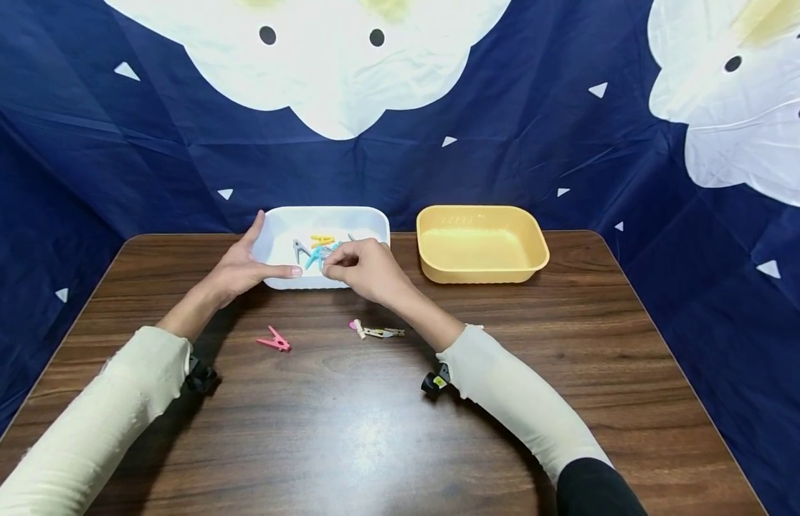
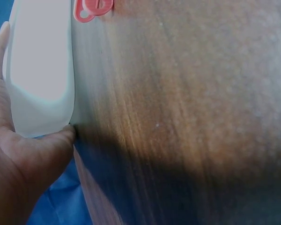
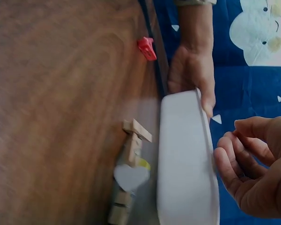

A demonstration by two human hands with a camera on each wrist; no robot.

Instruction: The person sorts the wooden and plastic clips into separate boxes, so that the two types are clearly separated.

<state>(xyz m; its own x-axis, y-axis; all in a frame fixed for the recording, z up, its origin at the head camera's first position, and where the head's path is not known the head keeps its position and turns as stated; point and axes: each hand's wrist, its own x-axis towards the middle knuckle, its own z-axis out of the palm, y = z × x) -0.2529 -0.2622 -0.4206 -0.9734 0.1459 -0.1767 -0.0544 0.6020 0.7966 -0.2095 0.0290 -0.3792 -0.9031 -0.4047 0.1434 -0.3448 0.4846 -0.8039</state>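
Observation:
My left hand [image 1: 241, 269] grips the left end of a white plastic basin [image 1: 297, 283], thumb along the front side and fingers at the back. Inside lie a grey clothespin [image 1: 300, 250], yellow clothespins [image 1: 322, 239] and light blue clothespins [image 1: 314, 256]. Over the basin's front right part is my right hand [image 1: 368, 269], fingers bent and thumb near the index fingertip. In the right wrist view nothing shows between these fingertips [image 3: 229, 136], but the head view leaves it unclear. A pink clothespin [image 1: 275, 339] and wooden clothespins [image 1: 382, 332], one with a heart, lie on the table.
A yellow basin [image 1: 484, 276] stands right of the white one at the back of the wooden table [image 1: 374, 444]. Behind and beside the table hangs a dark blue cloth [image 1: 535, 86] with white cloud shapes. A small pale piece [image 1: 476, 327] shows by the right sleeve.

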